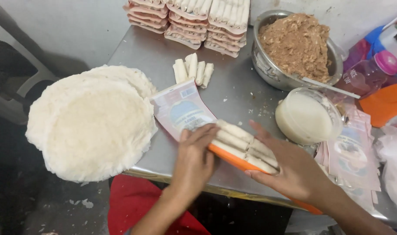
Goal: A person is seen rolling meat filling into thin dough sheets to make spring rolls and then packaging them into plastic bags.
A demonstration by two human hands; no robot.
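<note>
While steadying rolls [244, 146] — left hand [194, 159] flat, unclenched; right hand [294, 169] open against orange tray [233, 160]

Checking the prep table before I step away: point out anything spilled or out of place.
Small crumbs of filling lie scattered on the steel table between the metal bowl and the rolls under both hands. Otherwise nothing stands out.

A food-prep kitchen — steel table [233, 93], filling bowl [268, 65], stacked wrappers [91, 124].

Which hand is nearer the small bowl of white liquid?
Right. The right hand lies just below-left of the bowl of white liquid; the left hand is farther left, past the rolls.
</note>
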